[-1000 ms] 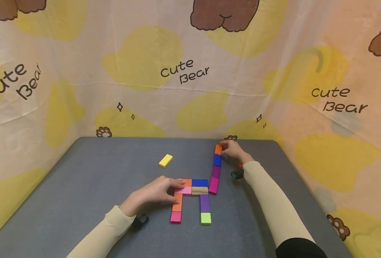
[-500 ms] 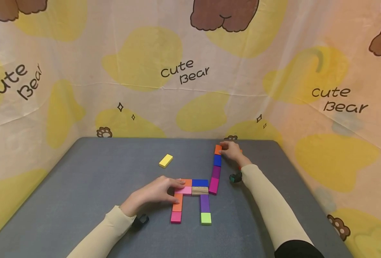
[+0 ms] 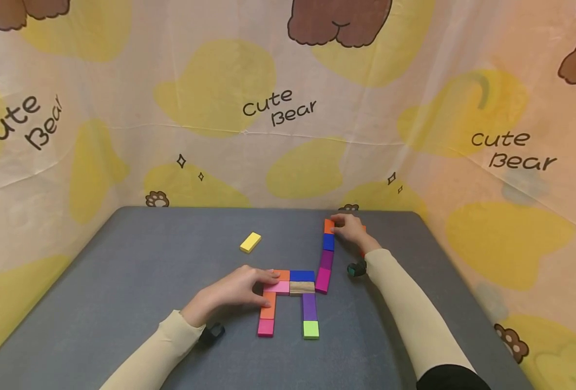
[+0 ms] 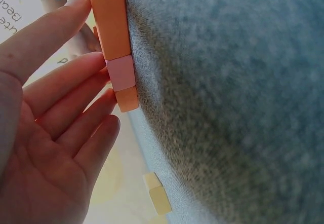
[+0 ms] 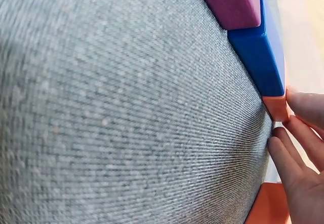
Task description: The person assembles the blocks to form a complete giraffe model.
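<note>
Flat coloured blocks lie in joined rows on the table. My left hand (image 3: 239, 287) rests at the left side of the figure with fingers extended. Its fingertips touch an orange block (image 3: 282, 275) and a pink block (image 3: 281, 288); the thumb lies against a lower orange block (image 3: 268, 306). At the far end of a slanting row, my right hand (image 3: 350, 227) pinches an orange block (image 5: 276, 107) between thumb and finger. Nearer in that row come a blue block (image 3: 328, 242), a purple block (image 3: 326, 259) and a magenta block (image 3: 322, 280).
A yellow block (image 3: 250, 242) lies apart at the back. A wood-grain block (image 3: 301, 287) and a blue block (image 3: 302, 276) join the row tops; violet (image 3: 309, 307) and lime (image 3: 311, 330) blocks form one leg. Another orange block (image 5: 268, 203) lies by the right hand. Printed cloth walls surround the table.
The right wrist and forearm have swung slightly left and nearer, while the fingers stay at the orange block, which has shifted slightly left. The left hand has stayed in place.
</note>
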Tool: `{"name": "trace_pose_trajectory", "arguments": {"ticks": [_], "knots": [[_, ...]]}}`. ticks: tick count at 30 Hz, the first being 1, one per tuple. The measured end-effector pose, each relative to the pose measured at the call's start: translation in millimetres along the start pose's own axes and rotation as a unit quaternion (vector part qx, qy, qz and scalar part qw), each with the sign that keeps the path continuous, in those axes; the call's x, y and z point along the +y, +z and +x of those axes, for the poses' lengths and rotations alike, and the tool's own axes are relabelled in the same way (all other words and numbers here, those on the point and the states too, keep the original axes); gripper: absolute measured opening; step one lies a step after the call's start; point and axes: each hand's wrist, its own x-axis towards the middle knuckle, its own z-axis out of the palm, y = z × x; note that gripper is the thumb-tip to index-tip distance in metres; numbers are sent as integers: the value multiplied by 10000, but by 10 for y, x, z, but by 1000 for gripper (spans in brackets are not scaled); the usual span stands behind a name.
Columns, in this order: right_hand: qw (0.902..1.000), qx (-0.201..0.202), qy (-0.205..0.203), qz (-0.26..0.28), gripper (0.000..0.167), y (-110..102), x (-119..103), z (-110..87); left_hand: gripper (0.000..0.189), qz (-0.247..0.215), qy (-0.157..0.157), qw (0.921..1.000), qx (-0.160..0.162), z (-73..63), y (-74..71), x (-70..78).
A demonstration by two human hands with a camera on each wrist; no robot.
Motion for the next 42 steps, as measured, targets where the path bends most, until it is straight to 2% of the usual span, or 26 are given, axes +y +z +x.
{"name": "trace_pose_trajectory", "arguments": {"ticks": [14, 27, 31, 36, 42], "knots": [[10000, -61, 43, -9, 46, -23, -31, -47, 54, -65, -47, 10000, -30, -15, -25, 66], [10000, -90, -20, 1, 46, -27, -20, -52, 55, -20, -52, 10000, -4, -12, -17, 48], [9998, -75, -112, 172, 49, -96, -13, -82, 55, -48, -67, 10000, -28, -4, -8, 42], [9983, 102, -360, 444, 46, -293, 10, -207, 55, -47, -41, 10000, -14, 1, -5, 37], [9986, 25, -506, 124, 41, -533, 105, -527, 55, -23, -41, 10000, -14, 2, -13, 34]]}}
